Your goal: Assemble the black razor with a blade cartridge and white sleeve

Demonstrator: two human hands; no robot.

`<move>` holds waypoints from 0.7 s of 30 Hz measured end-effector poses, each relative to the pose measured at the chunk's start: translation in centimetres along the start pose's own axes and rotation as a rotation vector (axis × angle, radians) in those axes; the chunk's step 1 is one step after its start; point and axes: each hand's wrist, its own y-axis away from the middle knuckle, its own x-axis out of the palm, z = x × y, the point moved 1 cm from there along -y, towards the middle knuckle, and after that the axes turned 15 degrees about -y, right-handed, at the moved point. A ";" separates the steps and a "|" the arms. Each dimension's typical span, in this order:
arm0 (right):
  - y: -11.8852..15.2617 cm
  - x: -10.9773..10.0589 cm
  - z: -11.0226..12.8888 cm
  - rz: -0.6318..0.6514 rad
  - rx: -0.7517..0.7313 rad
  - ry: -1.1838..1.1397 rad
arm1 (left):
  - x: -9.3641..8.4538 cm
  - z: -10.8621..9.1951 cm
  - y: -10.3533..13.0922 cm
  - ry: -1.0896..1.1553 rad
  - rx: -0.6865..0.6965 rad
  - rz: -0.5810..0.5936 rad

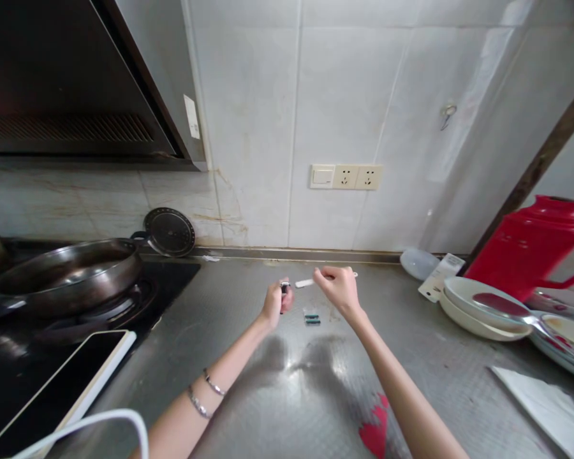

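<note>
My left hand (pixel 276 299) is closed around a small dark object (pixel 284 289) with a silvery top; most of it is hidden in the fist. To the right, my right hand (pixel 338 287) is closed on a thin white stick (pixel 305 283). Its flat end sticks out toward my left hand, and a short tip shows on the far side of the fingers. The stick and the dark object are slightly apart. Just below and between the hands, two small dark-green cylinders that look like batteries (pixel 312 319) lie on the metal counter (pixel 249 395).
On the left a steel pan (pixel 67 274) stands on the black stove, with a phone (pixel 62 395) and white cable (pixel 100 414) nearer. A round black perforated disc (pixel 169 232) leans on the wall. At right are stacked dishes (pixel 483 319), a red thermos (pixel 521 248) and white paper (pixel 545 408).
</note>
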 end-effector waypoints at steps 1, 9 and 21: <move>0.0 0.1 -0.1 -0.009 0.009 0.003 | -0.1 0.0 0.0 -0.003 -0.005 -0.016; 0.4 0.7 1.0 -0.077 -0.078 0.055 | 0.1 0.4 0.2 -0.151 0.002 -0.129; 0.4 0.4 0.0 -0.110 -0.059 0.146 | -0.1 0.6 -0.1 -0.090 -0.018 -0.153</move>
